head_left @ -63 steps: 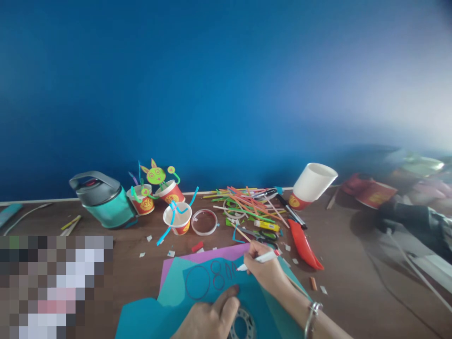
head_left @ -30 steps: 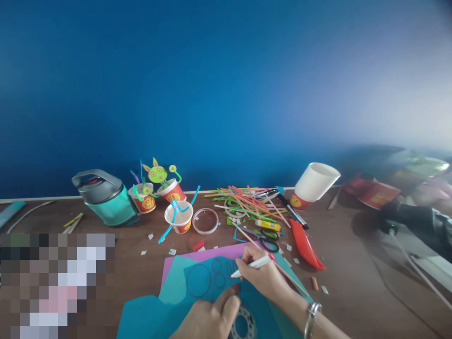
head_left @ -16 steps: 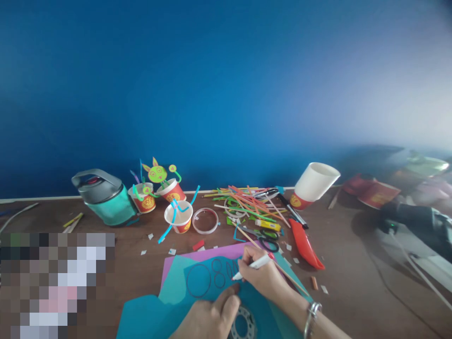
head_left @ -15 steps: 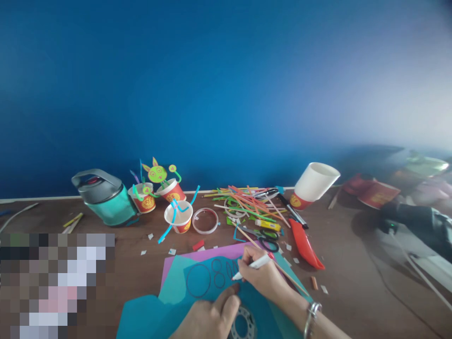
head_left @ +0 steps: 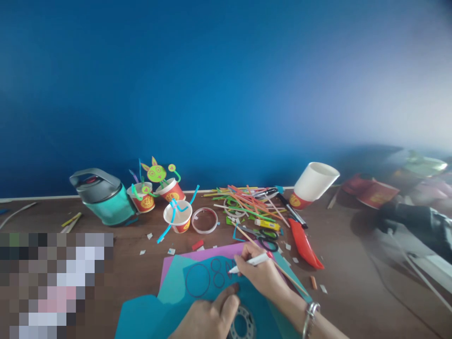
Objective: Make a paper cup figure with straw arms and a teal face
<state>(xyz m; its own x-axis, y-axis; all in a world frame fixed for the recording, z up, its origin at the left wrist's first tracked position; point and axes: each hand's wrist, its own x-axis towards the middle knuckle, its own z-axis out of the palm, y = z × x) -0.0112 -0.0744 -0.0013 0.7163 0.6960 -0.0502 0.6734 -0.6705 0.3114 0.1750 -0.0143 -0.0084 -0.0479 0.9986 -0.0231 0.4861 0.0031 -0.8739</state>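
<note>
My right hand (head_left: pixel 259 273) is closed around a white marker (head_left: pixel 257 260) with a red end. Its tip is at a drawn shape on the dark blue paper (head_left: pixel 165 313), beside a large drawn circle and two small stacked ones. My left hand (head_left: pixel 210 316) presses on the same paper below the drawings, index finger and thumb extended, with nothing in it. Just right of that hand lies a grey ring-shaped disc (head_left: pixel 253 325), partly covered. Teal paper (head_left: pixel 173 280) and purple paper (head_left: pixel 167 268) lie underneath. A thin wooden stick (head_left: pixel 243 232) passes behind my right hand.
Behind the paper lie scissors (head_left: pixel 269 245), a yellow glue stick (head_left: pixel 267 225), coloured strips (head_left: pixel 247 200) and a clear ring (head_left: pixel 205 221). Decorated paper cups (head_left: pixel 178 219) and a teal container (head_left: pixel 109 202) stand left. Right are a red curved piece (head_left: pixel 304 245) and stacked cups (head_left: pixel 314 181).
My right hand and the marker have shifted slightly left, with the tip a little higher on the paper. My left hand stays in place on the paper.
</note>
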